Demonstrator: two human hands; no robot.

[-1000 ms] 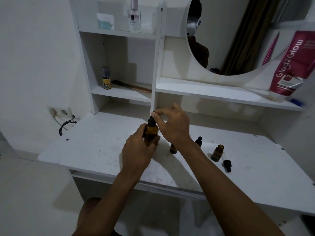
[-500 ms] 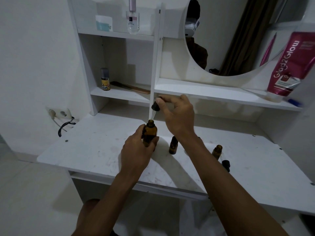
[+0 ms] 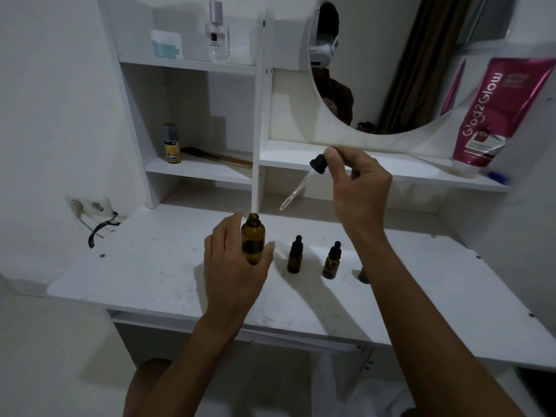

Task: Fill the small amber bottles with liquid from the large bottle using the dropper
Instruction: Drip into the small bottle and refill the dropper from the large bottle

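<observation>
The large amber bottle (image 3: pixel 253 236) stands uncapped on the white desk (image 3: pixel 156 266). My left hand (image 3: pixel 234 266) cups it loosely, fingers spread on its left and thumb apart on its right. My right hand (image 3: pixel 358 182) pinches the black bulb of the dropper (image 3: pixel 304 182), held above the desk with the glass tip slanting down-left, up and to the right of the bottle's mouth. Two small amber bottles (image 3: pixel 294 257) (image 3: pixel 331 263) with black dropper caps stand to the right of the large one. Part of another small object (image 3: pixel 362 274) peeks out behind my right forearm.
White shelves rise behind the desk: a small yellow-labelled bottle (image 3: pixel 172 144) and a comb (image 3: pixel 219 158) on the left shelf, a perfume bottle (image 3: pixel 217 34) above. A pink tube (image 3: pixel 493 115) stands at right under a round mirror (image 3: pixel 391 70). A wall socket (image 3: pixel 90 206) is at left.
My right hand lifted the dropper out of the large bottle and carried it up and to the right. My left hand loosened its grip and spread its fingers; the bottle now rests on the desk.
</observation>
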